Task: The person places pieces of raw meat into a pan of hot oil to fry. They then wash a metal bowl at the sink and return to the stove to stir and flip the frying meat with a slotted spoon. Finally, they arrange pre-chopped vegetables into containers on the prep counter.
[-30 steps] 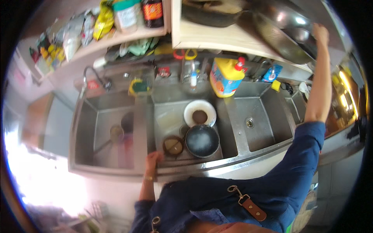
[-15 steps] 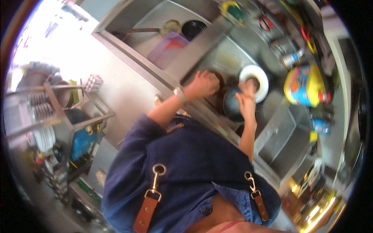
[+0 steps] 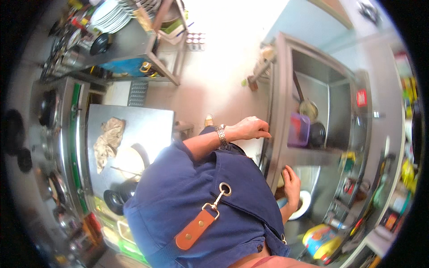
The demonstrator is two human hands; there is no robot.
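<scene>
Steel sink edge (image 3: 273, 134) meets the fingertips of the left hand (image 3: 250, 128), which reaches out from a bent arm wearing one wristwatch (image 3: 220, 134), fingers loosely curled and closed on nothing. Lower along the same edge, the right hand (image 3: 291, 185) dips palm-down into the nearer basin, fingers spread flat over one white bowl (image 3: 304, 204) without visibly gripping it. Beyond the left hand, the far basin holds one purple tub (image 3: 298, 130), one black bowl (image 3: 317, 134) and one ladle (image 3: 306, 105), while one yellow bottle (image 3: 322, 241) lies past the right hand.
</scene>
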